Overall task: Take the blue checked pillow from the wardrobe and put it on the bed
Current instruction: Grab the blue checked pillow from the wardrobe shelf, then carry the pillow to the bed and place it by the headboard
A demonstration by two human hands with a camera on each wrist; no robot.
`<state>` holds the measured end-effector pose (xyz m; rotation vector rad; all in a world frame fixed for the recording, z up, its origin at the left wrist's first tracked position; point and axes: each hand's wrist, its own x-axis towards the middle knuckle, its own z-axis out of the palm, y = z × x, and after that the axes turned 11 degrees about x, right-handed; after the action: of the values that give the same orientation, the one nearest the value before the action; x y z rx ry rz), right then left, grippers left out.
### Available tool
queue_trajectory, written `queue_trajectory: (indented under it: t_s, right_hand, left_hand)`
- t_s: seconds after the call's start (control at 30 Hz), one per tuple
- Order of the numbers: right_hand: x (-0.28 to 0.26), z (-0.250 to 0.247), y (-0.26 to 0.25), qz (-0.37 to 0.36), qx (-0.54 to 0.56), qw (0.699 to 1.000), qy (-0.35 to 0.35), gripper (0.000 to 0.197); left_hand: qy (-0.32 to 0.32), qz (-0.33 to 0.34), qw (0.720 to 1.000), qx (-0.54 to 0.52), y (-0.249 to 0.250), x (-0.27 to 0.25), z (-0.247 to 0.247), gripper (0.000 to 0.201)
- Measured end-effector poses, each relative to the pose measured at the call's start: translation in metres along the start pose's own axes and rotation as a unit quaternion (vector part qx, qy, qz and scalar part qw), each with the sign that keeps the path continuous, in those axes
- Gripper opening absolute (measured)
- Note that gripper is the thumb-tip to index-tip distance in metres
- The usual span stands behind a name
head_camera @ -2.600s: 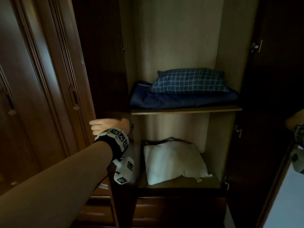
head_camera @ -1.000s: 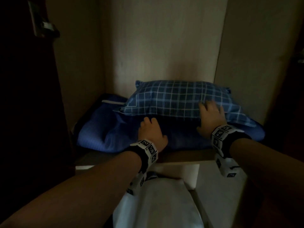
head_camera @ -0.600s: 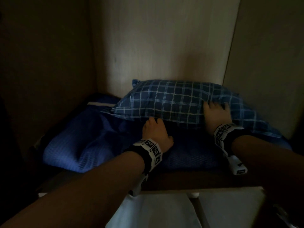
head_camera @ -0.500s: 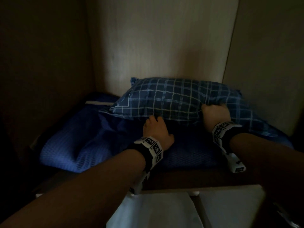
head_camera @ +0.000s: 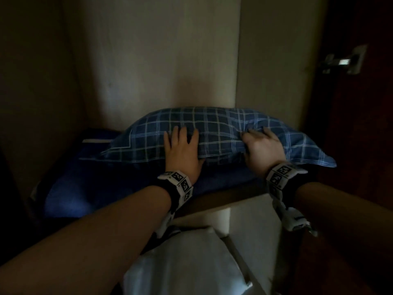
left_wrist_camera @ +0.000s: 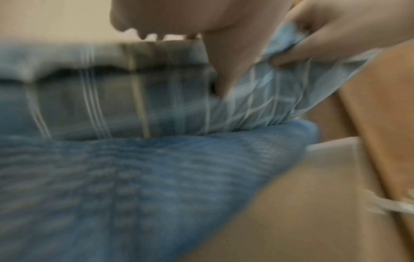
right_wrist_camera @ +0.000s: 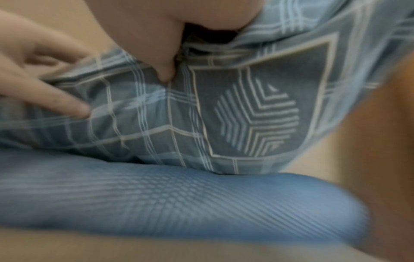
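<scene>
The blue checked pillow [head_camera: 223,133] lies on a folded blue blanket [head_camera: 89,188] on the wardrobe shelf [head_camera: 223,199]. The left hand [head_camera: 182,150] rests on the pillow's front, fingers extended on top and thumb under its edge. The right hand [head_camera: 262,149] grips the pillow's right part, fingers curled into bunched fabric. A white pillow [head_camera: 182,265] lies on the level below.

Bare forearms; black wristbands [head_camera: 170,193] bearing white square-coded marker blocks [head_camera: 278,174], apparently cubes.
</scene>
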<state>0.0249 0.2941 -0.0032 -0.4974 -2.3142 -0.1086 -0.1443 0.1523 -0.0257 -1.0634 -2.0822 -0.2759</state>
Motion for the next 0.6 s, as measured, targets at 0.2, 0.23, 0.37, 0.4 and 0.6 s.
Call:
queue_trajectory:
  t_s: [0.2,0.23,0.37,0.4,0.6]
  right_hand:
    - [-0.096,-0.074,-0.009,0.071,0.009,0.996,0.054,0.045]
    - [-0.111,-0.09,-0.012,0.082,0.005,0.994,0.073,0.042]
    - [-0.175,-0.159,-0.017,0.126,-0.021,0.987,0.099,0.041]
    - [-0.192,-0.177,-0.018,0.145,-0.019,0.983,0.108,0.039]
    - [-0.331,-0.276,-0.027,0.228,-0.04,0.956,0.18,0.025]
  left_hand:
    - [0.07,0.136,0.987,-0.057,0.035,-0.039,-0.057,0.05]
    - [0.082,0.143,0.983,-0.085,0.044,-0.046,-0.071,0.049]
    - [0.136,0.187,0.956,-0.179,0.084,-0.068,-0.133,0.037]
    - [0.144,0.199,0.951,-0.189,0.097,-0.074,-0.15,0.034]
    - [0.026,0.268,0.916,-0.296,0.19,-0.148,-0.248,0.018]
